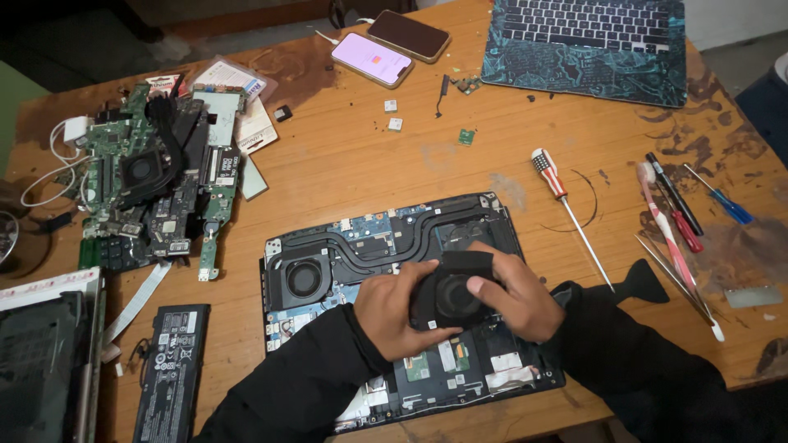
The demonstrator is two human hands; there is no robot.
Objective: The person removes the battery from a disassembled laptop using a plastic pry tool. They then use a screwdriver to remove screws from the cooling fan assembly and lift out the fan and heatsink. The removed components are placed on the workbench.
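Observation:
An opened laptop base [386,238] lies on the wooden table, its boards, copper heat pipes and a left cooling fan [304,279] exposed. Above its middle both my hands hold a loose black cooling fan [453,289]. My left hand [398,316] grips the fan's left edge. My right hand [515,295] wraps its right side, thumb on the fan's face. Both sleeves are black.
A pile of circuit boards [156,180] sits at the left, a black battery pack [171,369] below it. Two phones [371,59] and a laptop with a teal skin [587,45] lie at the back. A screwdriver [566,209], toothbrush [669,238] and small tools [689,213] rest at the right.

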